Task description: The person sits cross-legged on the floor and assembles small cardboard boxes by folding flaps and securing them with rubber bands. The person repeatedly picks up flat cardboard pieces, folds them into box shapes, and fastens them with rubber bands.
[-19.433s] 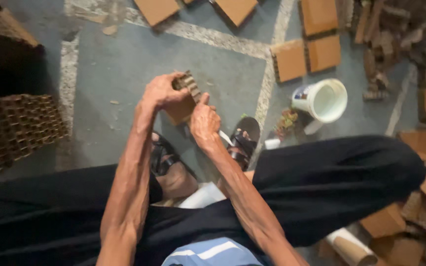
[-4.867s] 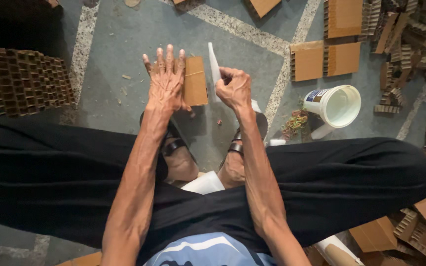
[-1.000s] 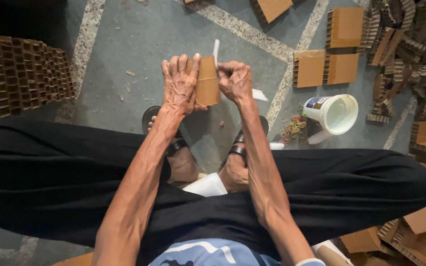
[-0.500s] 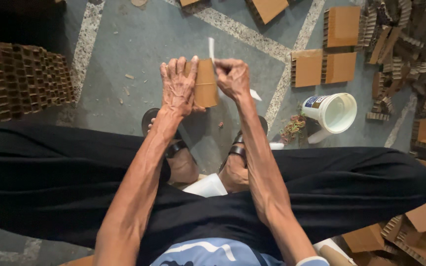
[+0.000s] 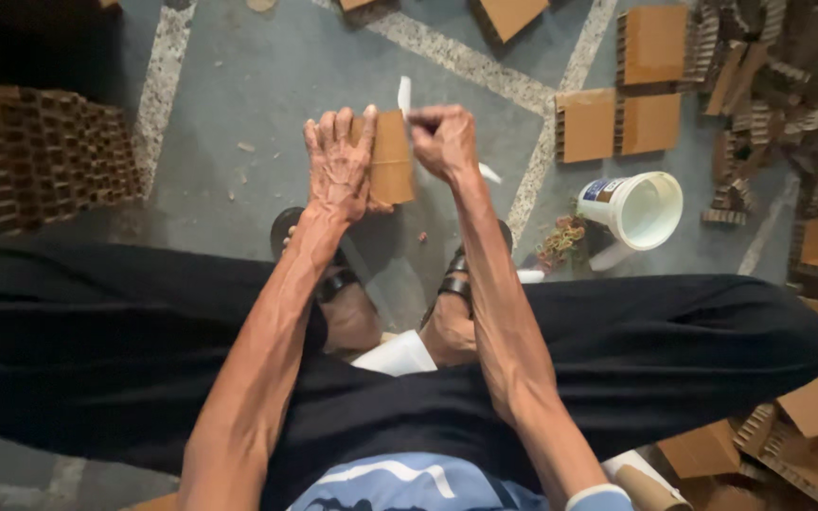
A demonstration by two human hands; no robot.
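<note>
Left hand point(image 5: 338, 170) lies flat against a small brown cardboard piece point(image 5: 392, 156), fingers side by side and pressed onto its face, thumb hidden behind, likely bracing the piece so it stays steady. Right hand point(image 5: 442, 140) just beside it, fingertips pinched on a thin white strip point(image 5: 404, 95) that sticks up past the cardboard's top edge; can't tell if it's tape, paper or a tool, and its lower part is hidden behind the hand. Cardboard is held in the air above the grey concrete floor point(image 5: 257, 85), out in front of the knees, between both hands.

Person is seated, black trousers, sandalled feet below the hands. White plastic bucket point(image 5: 638, 208) stands on the floor to the right, near a small heap of rubber bands point(image 5: 560, 241). Flat cardboard squares point(image 5: 617, 123) lie beyond it. Honeycomb cardboard stack point(image 5: 44, 161) at the floor's left edge, partly in shadow. More cardboard scraps at the right edge, cut off. Another white sliver shows below the right hand, unclear what
</note>
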